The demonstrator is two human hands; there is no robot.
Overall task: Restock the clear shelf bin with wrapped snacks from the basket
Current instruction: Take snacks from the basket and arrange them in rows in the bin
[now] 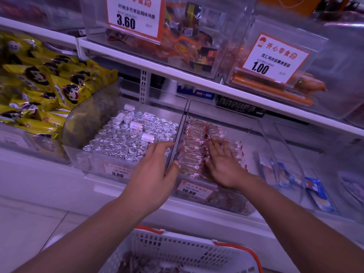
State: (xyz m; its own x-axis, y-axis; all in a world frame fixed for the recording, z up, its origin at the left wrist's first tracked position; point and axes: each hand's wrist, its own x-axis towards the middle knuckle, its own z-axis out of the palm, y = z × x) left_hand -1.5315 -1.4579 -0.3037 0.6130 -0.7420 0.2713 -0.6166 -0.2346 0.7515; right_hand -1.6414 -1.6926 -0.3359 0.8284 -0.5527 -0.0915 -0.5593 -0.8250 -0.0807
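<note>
The bins [262,134] are all clear hard plastic, smooth and pretty glossy, you can see glare on the walls. The snacks [194,152] in the middle one are in thin see-through wrappers, shiny and a bit crinkly. Left of that, a bin of little foil-topped cups [126,138], bright silver and metallic. Far left, yellow packets [45,79] in glossy printed film. Price cards [274,58] look like matt white paper with orange borders. The shelves [177,72] are smooth white, looks like painted metal. Near basket [177,247] is white lattice plastic, matt, with orange handles.
</note>
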